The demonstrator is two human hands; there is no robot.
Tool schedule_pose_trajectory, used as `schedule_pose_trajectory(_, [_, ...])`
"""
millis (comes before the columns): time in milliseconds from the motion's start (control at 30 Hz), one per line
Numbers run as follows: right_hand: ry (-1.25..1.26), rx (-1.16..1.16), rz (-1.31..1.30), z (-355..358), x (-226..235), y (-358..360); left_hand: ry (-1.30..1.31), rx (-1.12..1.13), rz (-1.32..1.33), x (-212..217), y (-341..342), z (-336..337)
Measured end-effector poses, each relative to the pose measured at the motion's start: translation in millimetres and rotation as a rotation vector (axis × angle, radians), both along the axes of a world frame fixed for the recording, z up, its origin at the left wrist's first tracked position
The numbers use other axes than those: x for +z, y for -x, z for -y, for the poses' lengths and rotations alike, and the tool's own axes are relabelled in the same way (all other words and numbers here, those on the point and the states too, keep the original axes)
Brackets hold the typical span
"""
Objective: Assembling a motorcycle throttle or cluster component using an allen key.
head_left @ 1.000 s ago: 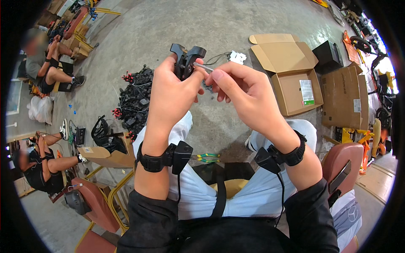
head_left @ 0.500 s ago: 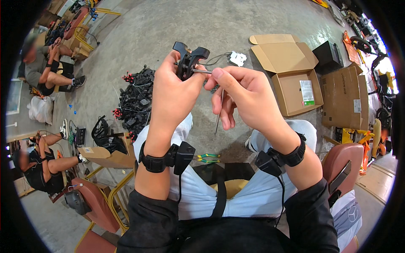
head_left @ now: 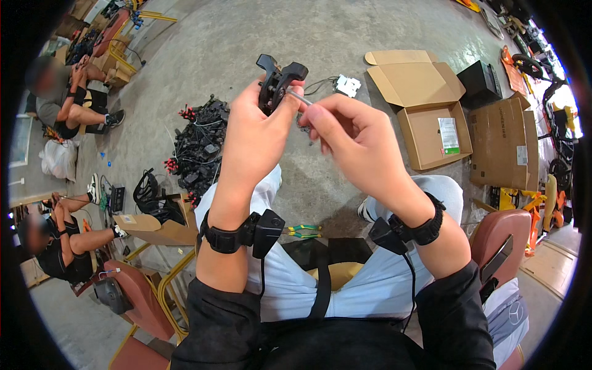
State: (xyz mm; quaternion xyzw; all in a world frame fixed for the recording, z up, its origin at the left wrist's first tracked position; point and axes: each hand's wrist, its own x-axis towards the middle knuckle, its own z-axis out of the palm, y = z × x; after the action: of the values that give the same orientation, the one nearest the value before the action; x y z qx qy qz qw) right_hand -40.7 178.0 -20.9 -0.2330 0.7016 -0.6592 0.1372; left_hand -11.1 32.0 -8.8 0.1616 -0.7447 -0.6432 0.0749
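Observation:
My left hand (head_left: 259, 132) is closed round a black two-armed part (head_left: 279, 83), whose wing-like ends stick up above the fingers. In my right hand (head_left: 357, 132), thumb and fingers pinch a thin metal hex key (head_left: 299, 96). Its tip meets the side of the black part, close to my left thumb. The rest of the key is hidden by my right fingers. I cannot make out the screw or socket at the tip.
Left of my knees lies a heap of black parts with red-tipped leads (head_left: 200, 145). An open cardboard box (head_left: 435, 139) stands to the right, beside a larger carton (head_left: 502, 142). Green-and-yellow pliers (head_left: 302, 231) lie between my legs. Two people sit at far left.
My right hand has turned the hex key: its long arm, which hung down below the fingers, no longer shows. The black part has tilted slightly in my left hand.

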Motion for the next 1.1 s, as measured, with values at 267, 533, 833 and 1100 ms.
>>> schedule_pose_trajectory(267, [0.103,0.113,0.348,-4,16,2,-0.085,-0.058,-0.017,2,-1,0])
schedule_pose_trajectory(533, [0.085,0.082,0.389,-4,19,0,-0.135,-0.107,0.045,3,-2,-1])
schedule_pose_trajectory(833, [-0.285,-0.126,-0.749,-6,-6,6,-0.07,-0.073,0.09,1,-1,-3])
schedule_pose_trajectory(1100, [-0.092,-0.038,-0.228,-4,5,1,-0.105,-0.059,0.081,2,-1,3])
